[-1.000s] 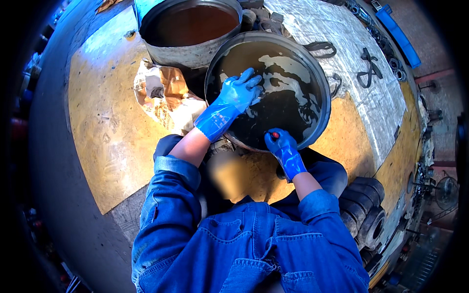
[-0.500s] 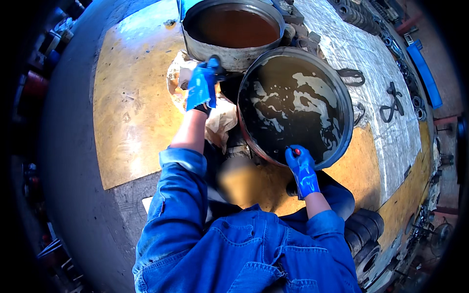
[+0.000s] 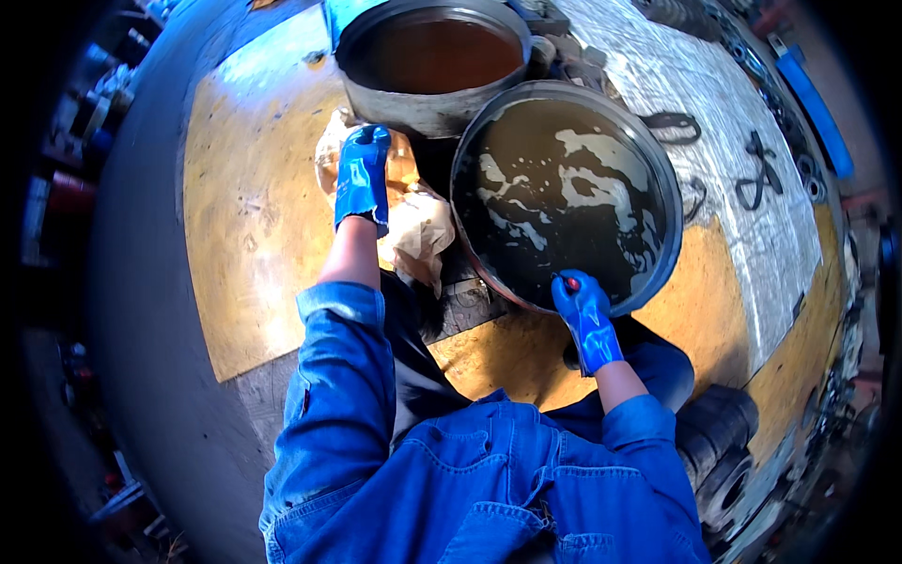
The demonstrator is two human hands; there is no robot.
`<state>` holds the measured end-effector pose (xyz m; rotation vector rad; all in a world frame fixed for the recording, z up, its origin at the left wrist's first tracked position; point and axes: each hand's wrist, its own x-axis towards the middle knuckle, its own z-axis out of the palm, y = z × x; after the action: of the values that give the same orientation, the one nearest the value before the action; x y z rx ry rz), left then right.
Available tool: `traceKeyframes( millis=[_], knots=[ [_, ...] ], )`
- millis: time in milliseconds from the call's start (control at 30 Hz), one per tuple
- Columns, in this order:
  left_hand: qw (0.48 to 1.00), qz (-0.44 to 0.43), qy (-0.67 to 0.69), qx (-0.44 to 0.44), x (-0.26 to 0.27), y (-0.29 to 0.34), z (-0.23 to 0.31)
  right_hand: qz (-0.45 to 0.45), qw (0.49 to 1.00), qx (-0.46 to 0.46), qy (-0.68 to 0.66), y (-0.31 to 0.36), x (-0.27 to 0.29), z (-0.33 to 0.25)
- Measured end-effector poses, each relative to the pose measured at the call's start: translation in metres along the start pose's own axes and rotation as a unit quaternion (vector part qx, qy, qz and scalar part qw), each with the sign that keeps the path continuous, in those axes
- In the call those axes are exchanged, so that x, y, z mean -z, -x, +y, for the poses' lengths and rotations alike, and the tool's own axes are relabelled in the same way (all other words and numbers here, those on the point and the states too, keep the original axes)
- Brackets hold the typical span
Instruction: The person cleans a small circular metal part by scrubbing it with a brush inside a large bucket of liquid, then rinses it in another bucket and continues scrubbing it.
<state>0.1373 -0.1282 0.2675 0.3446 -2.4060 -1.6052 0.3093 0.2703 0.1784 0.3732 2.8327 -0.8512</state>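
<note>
My left hand (image 3: 361,174), in a blue rubber glove, is over a crumpled brown paper bag (image 3: 418,230) on the left. Its fingers are curled closed; what they hold, if anything, is hidden. Near the front rim of a round metal tub (image 3: 674,221), my gloved right hand (image 3: 584,315) is closed around a tool with a red handle (image 3: 571,283). The rest of that tool is hidden by the glove and the dark liquid. Murky liquid (image 3: 536,193) with pale floating patches fills the tub.
A second round tub (image 3: 404,108) with reddish-brown liquid stands behind. Black straps (image 3: 756,174) lie on a silvery sheet (image 3: 648,85) at the right. Dark ring-shaped parts (image 3: 719,442) are stacked by my right knee. A yellowish board (image 3: 249,235) covers the floor at the left.
My left hand has drawn slightly left and lower over the paper bag; the dark thing seen at its fingertips no longer shows. My right hand stays at the tub's rim with the red-handled tool.
</note>
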Motion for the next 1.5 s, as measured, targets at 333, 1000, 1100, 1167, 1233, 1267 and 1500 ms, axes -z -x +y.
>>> traceKeyframes(
  millis=[333, 1000, 1100, 1167, 1233, 1267, 1500],
  knots=[
    [0.883, -0.341, 0.318, 0.052, -0.146, 0.03, -0.046, -0.022, 0.997, 0.007, -0.068, -0.003, 0.014, -0.036],
    [0.706, -0.43, -0.531, -0.187, -0.246, -0.014, -0.156, -0.164, 0.984, -0.064, -0.023, -0.071, 0.116, -0.013],
    [0.696, -0.414, -0.508, -0.294, -0.231, -0.023, -0.176, -0.172, 0.984, -0.048, -0.027, -0.072, 0.12, -0.017],
    [0.687, -0.387, -0.483, -0.381, -0.216, -0.03, -0.189, -0.166, 0.985, -0.014, -0.033, -0.07, 0.123, -0.02],
    [0.679, -0.383, -0.464, -0.42, -0.216, -0.033, -0.189, -0.174, 0.984, -0.029, -0.031, -0.07, 0.125, -0.018],
    [0.676, -0.385, -0.46, -0.428, -0.219, -0.034, -0.187, -0.178, 0.983, -0.035, -0.029, -0.071, 0.125, -0.017],
    [0.676, -0.439, -0.526, -0.272, -0.229, -0.041, -0.159, -0.174, 0.984, -0.021, -0.016, -0.068, 0.117, -0.004]
  ],
)
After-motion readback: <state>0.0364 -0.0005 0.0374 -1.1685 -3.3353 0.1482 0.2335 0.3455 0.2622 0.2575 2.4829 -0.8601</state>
